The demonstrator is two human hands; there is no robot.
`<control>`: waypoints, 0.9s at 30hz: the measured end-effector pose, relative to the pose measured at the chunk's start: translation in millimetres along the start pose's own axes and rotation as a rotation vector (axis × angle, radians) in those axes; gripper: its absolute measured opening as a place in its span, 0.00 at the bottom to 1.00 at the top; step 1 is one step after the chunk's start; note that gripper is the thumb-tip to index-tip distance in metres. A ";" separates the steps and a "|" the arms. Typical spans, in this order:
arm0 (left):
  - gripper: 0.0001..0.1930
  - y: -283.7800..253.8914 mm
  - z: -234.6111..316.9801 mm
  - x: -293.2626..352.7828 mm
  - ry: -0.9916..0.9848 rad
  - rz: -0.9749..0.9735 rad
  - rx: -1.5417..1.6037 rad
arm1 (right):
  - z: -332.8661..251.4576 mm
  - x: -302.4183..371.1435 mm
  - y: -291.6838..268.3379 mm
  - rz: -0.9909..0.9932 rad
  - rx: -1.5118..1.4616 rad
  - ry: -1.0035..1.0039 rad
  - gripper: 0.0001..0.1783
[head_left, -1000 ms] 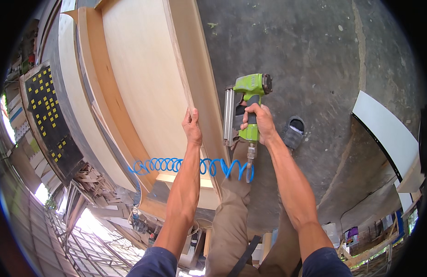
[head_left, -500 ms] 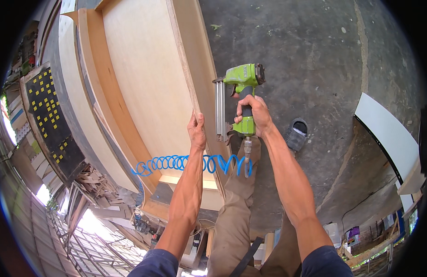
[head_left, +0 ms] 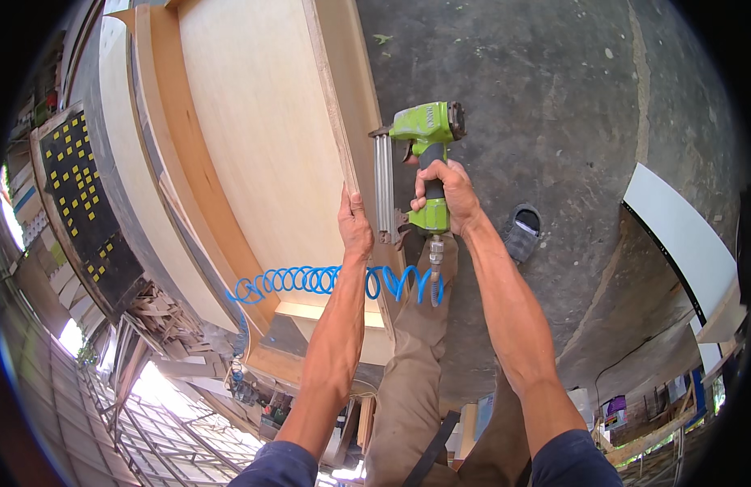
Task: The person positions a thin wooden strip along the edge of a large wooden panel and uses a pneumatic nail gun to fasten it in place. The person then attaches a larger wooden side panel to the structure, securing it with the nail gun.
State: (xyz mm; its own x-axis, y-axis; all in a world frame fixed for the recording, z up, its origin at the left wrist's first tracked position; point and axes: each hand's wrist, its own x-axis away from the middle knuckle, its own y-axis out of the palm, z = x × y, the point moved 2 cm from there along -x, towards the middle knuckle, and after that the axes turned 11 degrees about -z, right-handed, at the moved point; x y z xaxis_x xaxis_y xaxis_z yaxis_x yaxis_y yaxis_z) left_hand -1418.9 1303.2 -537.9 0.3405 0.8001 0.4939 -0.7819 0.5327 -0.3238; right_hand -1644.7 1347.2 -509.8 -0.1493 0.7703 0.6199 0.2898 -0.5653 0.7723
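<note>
Right hand (head_left: 452, 191) wrapped round the grip of the green nail gun (head_left: 420, 122), its nose at the wooden panel (head_left: 348, 73), contact unclear. Left hand (head_left: 357, 229) clamped on the panel's edge; fingers best clear of the nose, tool square.

A single short word of printed lettering (head_left: 430, 116) is borne by the green nail gun (head_left: 412, 123), set crosswise on its housing just beside the black end cap (head_left: 456, 121). Any print on the purple-and-white package (head_left: 614, 412) at the lower right is shown too small to be read, and no other writing can be made out.
</note>
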 end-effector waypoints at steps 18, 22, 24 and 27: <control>0.25 18.6 -4.0 24.2 -0.024 0.148 -0.239 | -20.3 -12.9 -15.6 -0.202 0.145 0.059 0.14; 0.25 23.4 0.5 28.2 -0.018 0.166 -0.297 | -23.2 -16.8 -19.3 -0.197 0.175 0.073 0.13; 0.25 21.8 -2.6 29.5 -0.070 0.149 -0.318 | -23.8 -17.7 -19.4 -0.190 0.192 0.084 0.13; 0.25 23.3 -3.5 30.1 -0.068 0.146 -0.314 | -23.5 -19.2 -20.0 -0.176 0.210 0.089 0.13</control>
State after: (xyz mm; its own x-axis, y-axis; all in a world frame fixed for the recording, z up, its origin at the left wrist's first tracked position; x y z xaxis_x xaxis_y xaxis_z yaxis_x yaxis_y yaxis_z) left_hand -1425.0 1340.7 -533.4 0.1936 0.8594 0.4732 -0.6171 0.4816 -0.6223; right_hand -1669.8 1336.8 -533.9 -0.2945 0.8172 0.4955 0.4399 -0.3444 0.8294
